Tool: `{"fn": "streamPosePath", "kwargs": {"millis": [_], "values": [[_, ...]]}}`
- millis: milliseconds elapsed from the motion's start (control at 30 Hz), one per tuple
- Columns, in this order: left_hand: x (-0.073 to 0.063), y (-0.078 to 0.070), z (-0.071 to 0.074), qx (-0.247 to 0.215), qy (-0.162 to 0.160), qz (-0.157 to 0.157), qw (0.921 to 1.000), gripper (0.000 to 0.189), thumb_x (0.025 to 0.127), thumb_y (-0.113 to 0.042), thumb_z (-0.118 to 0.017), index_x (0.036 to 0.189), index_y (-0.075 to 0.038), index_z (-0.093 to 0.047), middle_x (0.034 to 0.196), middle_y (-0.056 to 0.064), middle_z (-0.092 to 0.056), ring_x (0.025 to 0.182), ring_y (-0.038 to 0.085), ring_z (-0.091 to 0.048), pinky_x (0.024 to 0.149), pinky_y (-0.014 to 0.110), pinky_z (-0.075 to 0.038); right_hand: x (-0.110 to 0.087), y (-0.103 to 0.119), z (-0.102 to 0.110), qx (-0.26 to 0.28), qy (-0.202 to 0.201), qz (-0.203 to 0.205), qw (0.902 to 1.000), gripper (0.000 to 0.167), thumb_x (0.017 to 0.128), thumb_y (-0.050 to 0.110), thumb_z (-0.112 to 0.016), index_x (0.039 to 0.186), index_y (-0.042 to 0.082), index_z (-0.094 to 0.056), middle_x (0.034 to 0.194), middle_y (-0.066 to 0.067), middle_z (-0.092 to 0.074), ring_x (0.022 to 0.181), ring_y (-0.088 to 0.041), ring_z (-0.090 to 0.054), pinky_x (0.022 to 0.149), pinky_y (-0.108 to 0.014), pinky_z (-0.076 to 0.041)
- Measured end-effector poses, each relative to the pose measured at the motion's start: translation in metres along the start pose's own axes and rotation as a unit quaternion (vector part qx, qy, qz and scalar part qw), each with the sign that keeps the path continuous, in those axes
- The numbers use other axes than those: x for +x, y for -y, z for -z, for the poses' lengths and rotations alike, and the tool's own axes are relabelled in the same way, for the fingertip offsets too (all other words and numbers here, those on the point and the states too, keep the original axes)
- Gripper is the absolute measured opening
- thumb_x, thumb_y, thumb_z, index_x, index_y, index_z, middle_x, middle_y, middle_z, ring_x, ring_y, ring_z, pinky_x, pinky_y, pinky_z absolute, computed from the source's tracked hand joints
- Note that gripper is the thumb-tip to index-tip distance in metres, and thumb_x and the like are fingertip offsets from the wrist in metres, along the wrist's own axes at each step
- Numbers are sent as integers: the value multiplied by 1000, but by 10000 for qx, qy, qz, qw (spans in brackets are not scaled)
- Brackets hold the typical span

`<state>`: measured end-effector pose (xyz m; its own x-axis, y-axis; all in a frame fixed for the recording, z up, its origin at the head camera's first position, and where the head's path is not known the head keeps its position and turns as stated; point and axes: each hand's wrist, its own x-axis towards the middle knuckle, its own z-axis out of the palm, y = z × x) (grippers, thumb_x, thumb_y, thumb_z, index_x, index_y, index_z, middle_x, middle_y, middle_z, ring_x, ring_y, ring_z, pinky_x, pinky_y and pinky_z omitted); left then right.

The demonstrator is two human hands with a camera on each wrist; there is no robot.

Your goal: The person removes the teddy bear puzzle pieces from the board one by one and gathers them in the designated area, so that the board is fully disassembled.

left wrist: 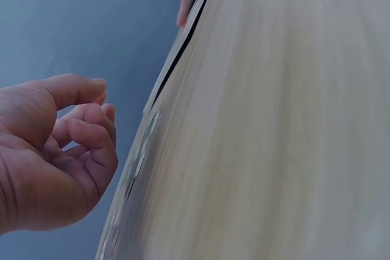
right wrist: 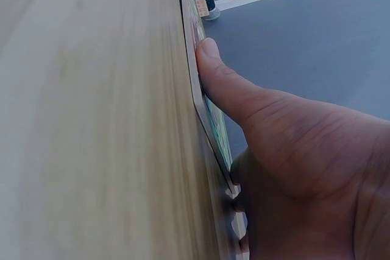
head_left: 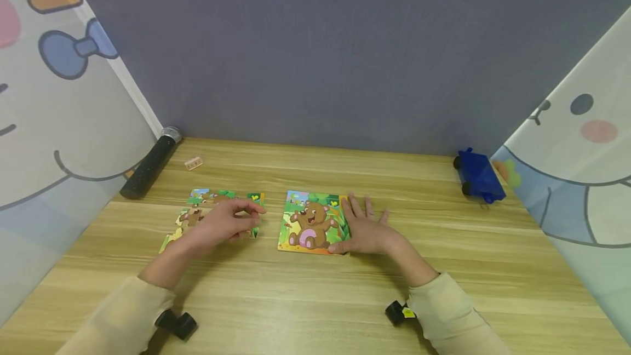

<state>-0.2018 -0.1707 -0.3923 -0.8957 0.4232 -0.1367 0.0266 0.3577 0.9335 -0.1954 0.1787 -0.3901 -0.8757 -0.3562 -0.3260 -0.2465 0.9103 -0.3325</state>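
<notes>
A square bear picture board (head_left: pixel 309 222) lies at the middle of the wooden table, a cartoon brown bear on green. My right hand (head_left: pixel 367 232) rests on its right side, fingers spread and the thumb over the lower right corner; the right wrist view shows the thumb (right wrist: pixel 216 68) lying on the board's face. To the left, several jigsaw pieces (head_left: pixel 191 217) with the same kind of bear picture lie partly assembled. Over them hovers my left hand (head_left: pixel 224 223), fingers loosely bent and nothing visible between them; it hides part of the pieces.
A black microphone (head_left: pixel 153 163) lies at the table's left edge, near a small pink block (head_left: pixel 194 163). A blue toy cart (head_left: pixel 479 176) stands at the back right. A grey wall (head_left: pixel 315 59) rises behind the table (head_left: pixel 305 300), with cartoon-printed panels on both sides.
</notes>
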Motion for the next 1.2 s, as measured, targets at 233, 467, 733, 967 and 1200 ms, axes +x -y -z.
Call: {"fn": "streamPosePath", "kwargs": {"millis": [233,467,733,967,1200], "values": [[11,-6,-25,-102,323,-49,9994,26,97,-10,-67,120,1,-66,104,15,-60,59,14,-45,49,25,-38,-1,0,0,28,3,17,10000,123,82,71,-68,162,8,1,167,-14,15,146,-49,19,99,-84,9],[21,-13,-46,-232,612,-33,9978,26,95,-8,-68,120,-1,-66,100,12,-60,58,14,-43,51,25,-41,-1,0,0,22,9,-3,10000,122,82,71,-68,162,8,0,167,-13,15,146,-48,19,100,-84,9],[29,-20,-64,-300,823,-205,9959,34,87,1,-66,121,-1,-68,96,14,-60,62,19,-56,56,31,-54,0,0,0,-34,-46,-31,10000,124,81,72,-69,162,8,-1,167,-13,14,147,-48,17,100,-84,8],[35,-22,-74,-230,857,-141,9960,37,88,-1,-72,124,2,-66,94,13,-61,63,19,-59,57,35,-56,1,0,-1,-52,-48,-24,10000,125,80,74,-68,162,9,0,167,-13,14,147,-48,18,100,-84,8],[37,-25,-77,132,965,39,9952,40,87,-3,-74,126,1,-66,83,8,-62,56,18,-58,56,32,-54,1,-1,0,41,-25,-15,10000,125,81,73,-68,162,9,1,167,-13,15,146,-47,19,100,-83,9]]}}
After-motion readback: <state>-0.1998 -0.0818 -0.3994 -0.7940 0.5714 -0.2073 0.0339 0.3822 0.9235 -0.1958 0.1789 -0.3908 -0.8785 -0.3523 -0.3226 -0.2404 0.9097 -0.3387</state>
